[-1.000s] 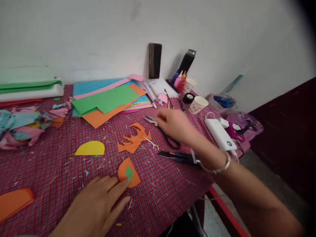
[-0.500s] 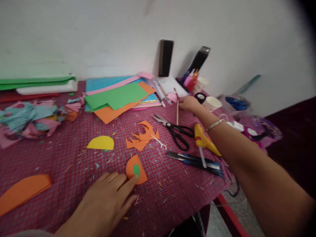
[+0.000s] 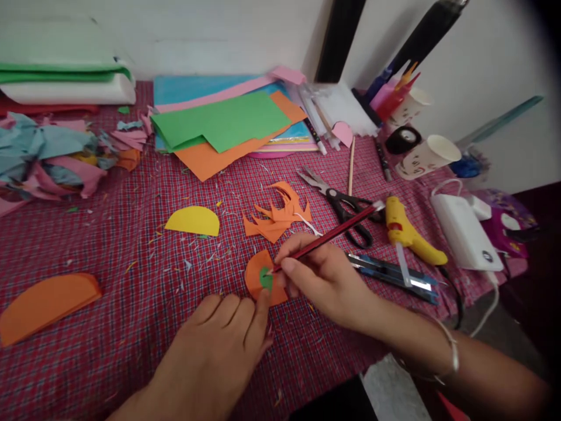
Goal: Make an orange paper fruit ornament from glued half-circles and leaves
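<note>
My right hand [image 3: 322,280] pinches a dark red pencil [image 3: 337,235], which slants up to the right. The pencil's tip touches or nearly touches a small green paper oval [image 3: 265,275]. That oval lies on a piece of orange paper [image 3: 253,273] with a rounded side. From the left, my left hand [image 3: 219,339] presses its stretched index finger on the lower edge of the green oval; its other fingers are bent, the thumb mostly hidden. Just behind the orange piece are orange paper scraps [image 3: 280,219]. A yellow paper half-circle [image 3: 193,221] lies to the left.
Black-handled scissors [image 3: 335,199], a box cutter [image 3: 385,272] and a yellow glue gun [image 3: 405,231] lie to the right. Paper cups [image 3: 429,156] and a white power bank [image 3: 467,231] stand beyond. Green paper [image 3: 232,120] tops a stack behind. Folded orange paper [image 3: 48,304] is at left.
My right hand has come back from the rear of the table with the pencil to the green oval. My left hand still presses the orange piece. The view has shifted closer.
</note>
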Demonstrator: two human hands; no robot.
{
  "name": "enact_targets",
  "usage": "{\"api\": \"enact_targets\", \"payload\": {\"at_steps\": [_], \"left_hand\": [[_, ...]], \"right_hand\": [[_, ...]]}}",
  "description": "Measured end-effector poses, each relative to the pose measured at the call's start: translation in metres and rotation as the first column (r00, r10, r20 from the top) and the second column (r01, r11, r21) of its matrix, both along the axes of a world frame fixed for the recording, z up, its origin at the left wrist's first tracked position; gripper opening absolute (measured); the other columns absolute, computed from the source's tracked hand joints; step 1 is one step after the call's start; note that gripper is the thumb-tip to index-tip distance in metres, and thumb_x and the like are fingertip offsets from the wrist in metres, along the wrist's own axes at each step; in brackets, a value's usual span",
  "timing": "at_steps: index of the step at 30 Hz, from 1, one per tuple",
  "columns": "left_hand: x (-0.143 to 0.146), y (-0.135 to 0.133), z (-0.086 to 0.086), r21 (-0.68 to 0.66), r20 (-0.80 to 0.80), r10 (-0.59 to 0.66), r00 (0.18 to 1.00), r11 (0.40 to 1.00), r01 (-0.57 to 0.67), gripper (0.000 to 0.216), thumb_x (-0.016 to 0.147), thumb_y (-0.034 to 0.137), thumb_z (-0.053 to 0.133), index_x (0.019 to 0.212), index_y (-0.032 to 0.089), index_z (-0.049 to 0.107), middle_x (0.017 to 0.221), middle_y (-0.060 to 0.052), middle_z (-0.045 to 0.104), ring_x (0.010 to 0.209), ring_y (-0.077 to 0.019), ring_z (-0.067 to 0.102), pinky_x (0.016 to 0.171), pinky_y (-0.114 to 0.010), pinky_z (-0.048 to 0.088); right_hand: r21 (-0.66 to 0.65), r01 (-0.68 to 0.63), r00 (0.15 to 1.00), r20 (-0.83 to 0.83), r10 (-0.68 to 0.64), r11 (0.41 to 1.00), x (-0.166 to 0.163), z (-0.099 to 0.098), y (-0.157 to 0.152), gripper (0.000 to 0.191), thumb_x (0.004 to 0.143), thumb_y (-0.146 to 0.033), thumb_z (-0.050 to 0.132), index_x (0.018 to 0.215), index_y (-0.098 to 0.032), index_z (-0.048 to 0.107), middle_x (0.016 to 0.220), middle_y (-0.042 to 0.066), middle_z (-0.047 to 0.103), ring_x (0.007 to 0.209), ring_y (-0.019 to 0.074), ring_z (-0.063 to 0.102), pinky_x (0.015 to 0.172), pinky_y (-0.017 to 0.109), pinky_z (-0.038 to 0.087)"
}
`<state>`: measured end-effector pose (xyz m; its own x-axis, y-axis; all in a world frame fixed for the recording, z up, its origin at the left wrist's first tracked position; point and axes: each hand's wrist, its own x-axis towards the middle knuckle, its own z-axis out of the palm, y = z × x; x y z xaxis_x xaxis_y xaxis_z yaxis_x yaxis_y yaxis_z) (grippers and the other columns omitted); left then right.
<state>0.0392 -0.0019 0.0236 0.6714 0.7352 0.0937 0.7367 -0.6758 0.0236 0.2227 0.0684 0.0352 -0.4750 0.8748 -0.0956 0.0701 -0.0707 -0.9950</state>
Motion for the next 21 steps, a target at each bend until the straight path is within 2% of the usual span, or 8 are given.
{"api": "enact_targets", "payload": {"at_steps": [2, 4, 7, 12, 21], "left_hand": [[0.0, -0.001, -0.001, 0.009, -0.013, -0.006, 1.0, 1.0, 0.006, 0.038, 0.096, 0.019, 0.036, 0.119, 0.008, 0.064, 0.069, -0.004, 0.061, 0.062, -0.0209, 0.055, 0.061, -0.037, 0.039], [0.0, -0.001, -0.003, 0.014, -0.018, -0.024, 1.0, 1.0, 0.024, 0.038, 0.097, 0.019, 0.035, 0.121, 0.007, 0.063, 0.069, -0.004, 0.06, 0.062, -0.0208, 0.054, 0.061, -0.037, 0.038], [-0.001, -0.001, -0.004, 0.021, -0.013, -0.041, 0.999, 0.999, 0.041, 0.039, 0.096, 0.017, 0.035, 0.121, 0.005, 0.061, 0.069, -0.004, 0.06, 0.062, -0.0207, 0.053, 0.062, -0.037, 0.037], [-0.001, -0.002, -0.004, 0.023, -0.009, -0.034, 0.999, 0.999, 0.034, 0.039, 0.097, 0.017, 0.032, 0.119, 0.004, 0.062, 0.068, -0.003, 0.058, 0.062, -0.0211, 0.052, 0.063, -0.038, 0.036], [0.0, -0.003, -0.006, 0.075, 0.017, -0.018, 1.0, 0.997, 0.017, 0.04, 0.099, 0.016, 0.029, 0.119, 0.004, 0.061, 0.067, -0.003, 0.058, 0.063, -0.0206, 0.051, 0.067, -0.039, 0.036]], "right_hand": [[0.034, 0.006, 1.0, 0.008, -0.006, 0.999, -0.003, -0.016, -0.004, 0.002, 0.088, -0.02, 0.051, 0.086, -0.019, 0.052, 0.067, -0.003, 0.056, 0.052, 0.0084, 0.05, 0.047, 0.021, 0.041], [0.072, -0.005, 0.998, 0.057, 0.001, 0.997, -0.001, -0.022, 0.0, 0.003, 0.085, -0.017, 0.052, 0.084, -0.02, 0.051, 0.064, -0.005, 0.052, 0.051, 0.0082, 0.047, 0.046, 0.02, 0.038], [0.144, -0.08, 0.983, 0.174, 0.055, 0.986, 0.003, -0.021, 0.005, 0.006, 0.084, -0.015, 0.052, 0.083, -0.02, 0.05, 0.061, -0.007, 0.047, 0.05, 0.0083, 0.044, 0.045, 0.02, 0.034], [0.266, -0.19, 0.948, 0.301, 0.106, 0.945, 0.005, -0.02, 0.004, 0.006, 0.085, -0.015, 0.049, 0.083, -0.02, 0.051, 0.066, -0.004, 0.052, 0.056, 0.0093, 0.049, 0.051, 0.022, 0.038], [0.313, -0.255, 0.917, 0.378, 0.126, 0.915, 0.004, -0.018, 0.005, 0.005, 0.085, -0.016, 0.049, 0.083, -0.02, 0.051, 0.067, -0.003, 0.054, 0.058, 0.0106, 0.052, 0.055, 0.024, 0.04]]}}
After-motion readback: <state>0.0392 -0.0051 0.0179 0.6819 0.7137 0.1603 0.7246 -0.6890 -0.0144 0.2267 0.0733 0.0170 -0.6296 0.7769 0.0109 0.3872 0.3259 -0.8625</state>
